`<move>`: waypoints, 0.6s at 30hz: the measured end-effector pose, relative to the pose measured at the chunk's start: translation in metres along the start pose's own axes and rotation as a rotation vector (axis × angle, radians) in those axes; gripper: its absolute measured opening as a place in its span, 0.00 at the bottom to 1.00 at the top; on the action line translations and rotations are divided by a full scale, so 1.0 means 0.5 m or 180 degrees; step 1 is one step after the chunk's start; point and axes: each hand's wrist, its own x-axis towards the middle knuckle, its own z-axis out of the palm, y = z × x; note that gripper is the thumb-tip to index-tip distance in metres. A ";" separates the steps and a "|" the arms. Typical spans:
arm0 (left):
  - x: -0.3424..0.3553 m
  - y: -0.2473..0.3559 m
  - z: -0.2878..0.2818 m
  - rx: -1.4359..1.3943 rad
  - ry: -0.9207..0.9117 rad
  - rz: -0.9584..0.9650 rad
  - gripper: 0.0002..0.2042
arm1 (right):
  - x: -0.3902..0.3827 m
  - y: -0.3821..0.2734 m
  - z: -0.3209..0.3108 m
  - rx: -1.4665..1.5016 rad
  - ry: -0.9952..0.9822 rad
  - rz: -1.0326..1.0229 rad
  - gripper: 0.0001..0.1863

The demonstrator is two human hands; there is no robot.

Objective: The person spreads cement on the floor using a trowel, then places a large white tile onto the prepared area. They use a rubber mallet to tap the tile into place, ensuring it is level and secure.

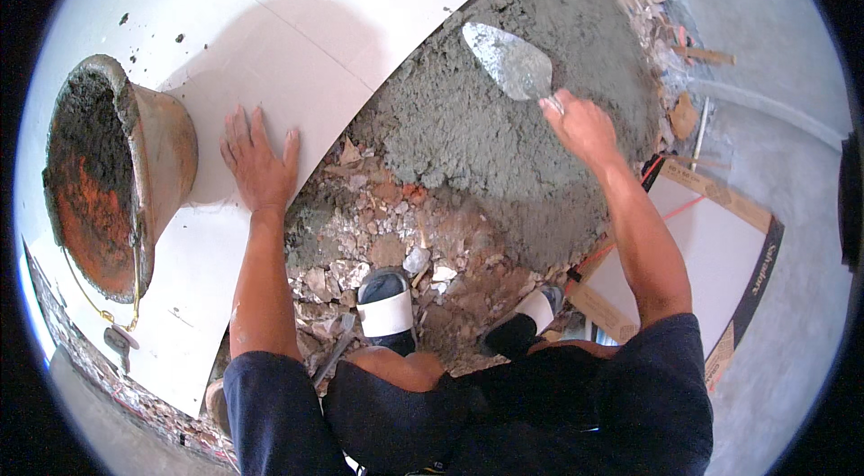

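My right hand (583,127) is closed around the handle of a trowel (510,59). Its pointed metal blade, smeared with grey, lies over a bed of wet mortar (504,143); whether it touches the surface I cannot tell. My left hand (258,158) rests flat with fingers spread on a large white tile (315,53) left of the mortar. Beside that hand stands a bucket (166,139), its inside coated with dark mortar and an orange-red patch. A wire handle (85,291) hangs from its rim.
Broken rubble (387,224) covers the ground around my sandalled feet (387,305). A boxed white tile (711,242) with cardboard edging leans or lies at the right, by a grey wall (756,26). Wood scraps (706,55) and a brick piece (684,116) edge the mortar.
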 end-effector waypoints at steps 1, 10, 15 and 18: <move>0.000 0.000 0.000 0.0023 -0.0019 -0.0034 0.32 | 0.005 0.010 0.002 0.0104 -0.0193 -0.0344 0.23; 0.000 -0.003 0.008 -0.0028 0.0190 0.0134 0.32 | 0.154 0.078 -0.025 0.0194 0.0063 -0.0001 0.25; 0.001 0.000 0.008 0.0011 0.0122 0.0118 0.32 | 0.122 0.112 -0.004 0.0321 -0.0383 -0.0390 0.26; 0.002 0.004 0.006 0.0017 0.0147 0.0150 0.31 | 0.128 0.127 0.025 0.0255 -0.0372 -0.0352 0.26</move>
